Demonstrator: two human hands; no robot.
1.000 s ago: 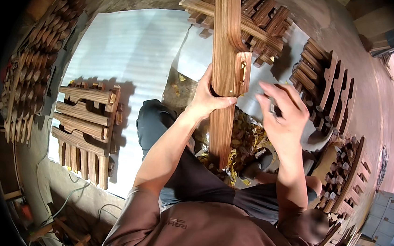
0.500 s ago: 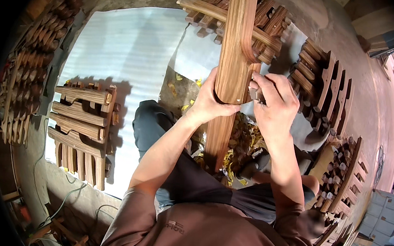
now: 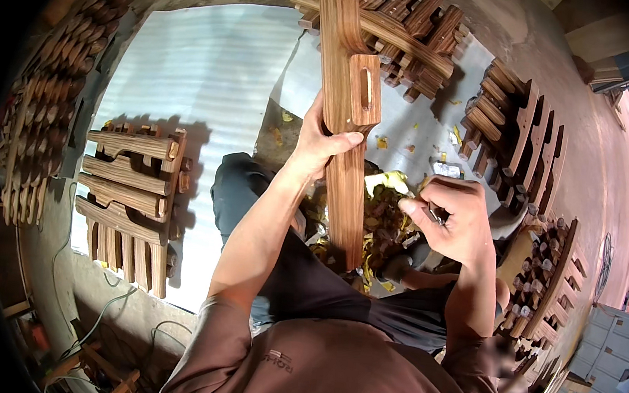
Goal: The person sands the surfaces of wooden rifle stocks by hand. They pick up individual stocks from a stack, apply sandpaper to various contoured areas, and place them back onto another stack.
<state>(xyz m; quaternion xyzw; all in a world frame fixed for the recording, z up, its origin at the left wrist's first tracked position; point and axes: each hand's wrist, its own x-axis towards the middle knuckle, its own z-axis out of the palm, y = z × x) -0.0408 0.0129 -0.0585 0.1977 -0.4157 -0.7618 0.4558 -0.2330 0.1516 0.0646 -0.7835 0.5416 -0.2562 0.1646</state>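
My left hand (image 3: 321, 143) is closed around a long, striped brown wooden part (image 3: 344, 199), which stands tilted in front of me with its lower end between my legs. A raised block on its right side has a long slot (image 3: 366, 89). Apart from the wood, to its right, my right hand (image 3: 456, 218) is curled, thumb against the fingers. Something small and dark shows inside it, too hidden to name. Left of that thumb is a bright yellow crumpled scrap (image 3: 387, 180); whether it touches the hand I cannot tell. Several yellow scraps (image 3: 382, 236) lie heaped below.
On the pale sheet (image 3: 214, 60) at left sits a stack of similar wooden parts (image 3: 127, 202). Further piles stand ahead (image 3: 411, 33), at right (image 3: 515, 132) and beside my right arm (image 3: 545, 291). A cable (image 3: 98, 320) runs over the floor at lower left.
My right hand has moved off the wood, right and toward me. The wooden part has turned and shifted left in my left hand, bringing its slotted face into view. The bright yellow scrap now shows.
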